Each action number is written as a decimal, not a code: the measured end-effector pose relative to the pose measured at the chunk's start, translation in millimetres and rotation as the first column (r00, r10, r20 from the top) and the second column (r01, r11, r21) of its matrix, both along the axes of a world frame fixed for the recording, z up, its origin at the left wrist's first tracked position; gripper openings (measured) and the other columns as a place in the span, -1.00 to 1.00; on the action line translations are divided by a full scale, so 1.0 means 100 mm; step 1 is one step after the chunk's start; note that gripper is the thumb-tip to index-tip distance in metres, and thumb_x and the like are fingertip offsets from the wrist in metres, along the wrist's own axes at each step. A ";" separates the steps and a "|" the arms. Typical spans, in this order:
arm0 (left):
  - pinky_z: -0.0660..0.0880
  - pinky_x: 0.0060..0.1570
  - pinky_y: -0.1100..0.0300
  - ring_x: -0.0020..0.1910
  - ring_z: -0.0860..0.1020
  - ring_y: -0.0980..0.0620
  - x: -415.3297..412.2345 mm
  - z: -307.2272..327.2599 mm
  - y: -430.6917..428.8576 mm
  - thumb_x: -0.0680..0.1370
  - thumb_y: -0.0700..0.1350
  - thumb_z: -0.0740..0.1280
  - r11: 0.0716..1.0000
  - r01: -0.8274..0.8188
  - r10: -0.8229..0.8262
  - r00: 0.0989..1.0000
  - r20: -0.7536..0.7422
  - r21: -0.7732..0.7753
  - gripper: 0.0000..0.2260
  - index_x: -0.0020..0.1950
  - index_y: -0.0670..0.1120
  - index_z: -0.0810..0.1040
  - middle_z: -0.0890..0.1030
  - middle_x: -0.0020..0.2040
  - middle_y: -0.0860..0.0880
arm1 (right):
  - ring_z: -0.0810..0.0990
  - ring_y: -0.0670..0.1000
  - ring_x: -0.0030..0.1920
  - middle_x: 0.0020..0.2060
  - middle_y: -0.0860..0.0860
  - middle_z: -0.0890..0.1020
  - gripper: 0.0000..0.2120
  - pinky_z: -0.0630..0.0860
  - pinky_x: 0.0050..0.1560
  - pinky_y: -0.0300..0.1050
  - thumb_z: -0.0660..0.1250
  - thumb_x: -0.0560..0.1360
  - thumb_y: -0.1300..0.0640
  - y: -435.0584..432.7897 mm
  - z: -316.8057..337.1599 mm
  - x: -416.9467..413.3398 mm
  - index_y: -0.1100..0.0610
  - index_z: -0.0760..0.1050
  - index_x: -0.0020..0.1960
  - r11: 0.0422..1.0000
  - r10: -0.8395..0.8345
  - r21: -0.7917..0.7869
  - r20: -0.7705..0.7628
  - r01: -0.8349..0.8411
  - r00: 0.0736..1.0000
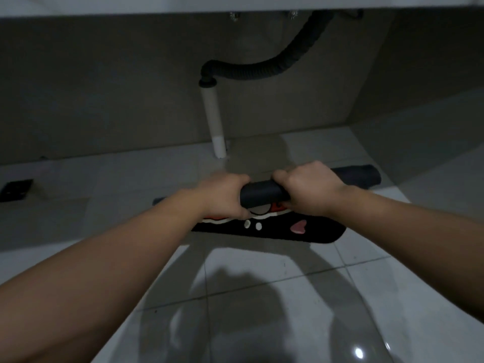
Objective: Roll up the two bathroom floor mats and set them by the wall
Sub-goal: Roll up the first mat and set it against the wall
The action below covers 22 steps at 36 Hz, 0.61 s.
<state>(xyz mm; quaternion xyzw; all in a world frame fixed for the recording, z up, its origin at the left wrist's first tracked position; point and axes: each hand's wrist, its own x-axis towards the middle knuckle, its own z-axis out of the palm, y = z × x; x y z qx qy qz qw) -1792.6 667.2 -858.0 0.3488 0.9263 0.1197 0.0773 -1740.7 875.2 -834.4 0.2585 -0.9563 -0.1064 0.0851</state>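
Note:
A black floor mat (309,231) with a pink heart and white and red markings lies on the tiled floor, partly rolled from its far edge. The rolled part (262,193) is a dark tube that runs from left to right, its right end (364,175) sticking out past my hands. My left hand (222,197) and my right hand (311,189) both grip the roll from above, side by side near its middle. The flat remainder of the mat lies nearer to me. Only one mat is in view.
A white drain pipe (213,119) rises from the floor just behind the mat and joins a black corrugated hose (264,68) under a sink. The grey wall (104,100) stands behind. A dark floor drain (15,189) sits at the far left. Glossy white tiles (262,297) lie near me.

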 end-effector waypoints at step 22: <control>0.42 -0.27 0.18 -0.16 0.56 0.00 -0.01 -0.01 0.06 0.22 0.16 0.46 1.000 0.011 -0.011 0.999 0.035 -0.001 -0.50 0.08 0.14 0.38 0.60 -0.07 0.05 | 0.59 0.15 -0.20 -0.15 0.04 0.63 -0.69 0.27 -0.36 -0.12 0.34 0.31 -0.04 0.01 -0.04 -0.03 0.01 0.41 0.01 1.000 -0.023 -0.017 0.086 0.025 0.996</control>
